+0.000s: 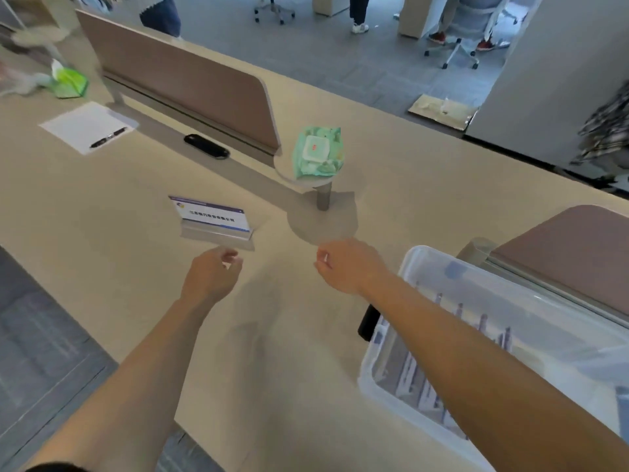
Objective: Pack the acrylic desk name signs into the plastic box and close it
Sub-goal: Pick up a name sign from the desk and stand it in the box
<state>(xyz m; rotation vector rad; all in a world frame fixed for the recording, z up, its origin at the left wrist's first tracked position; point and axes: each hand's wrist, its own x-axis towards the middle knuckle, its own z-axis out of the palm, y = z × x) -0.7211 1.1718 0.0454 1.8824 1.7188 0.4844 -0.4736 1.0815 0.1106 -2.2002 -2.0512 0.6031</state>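
Our left hand [212, 274] and right hand [346, 265], blurred, curl loosely, empty; our arm partly hides the translucent plastic box [415, 254].

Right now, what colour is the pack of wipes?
Mint green pack of wipes with a white lid; the head view shows it best.

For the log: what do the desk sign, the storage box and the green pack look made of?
Desk sign: probably clear, glossy acrylic; its base looks see-through, and it holds a printed insert.
Storage box: translucent whitish plastic; the contents show dimly through the wall.
Green pack: soft plastic film, crinkled, with what looks like a rigid white flip lid.
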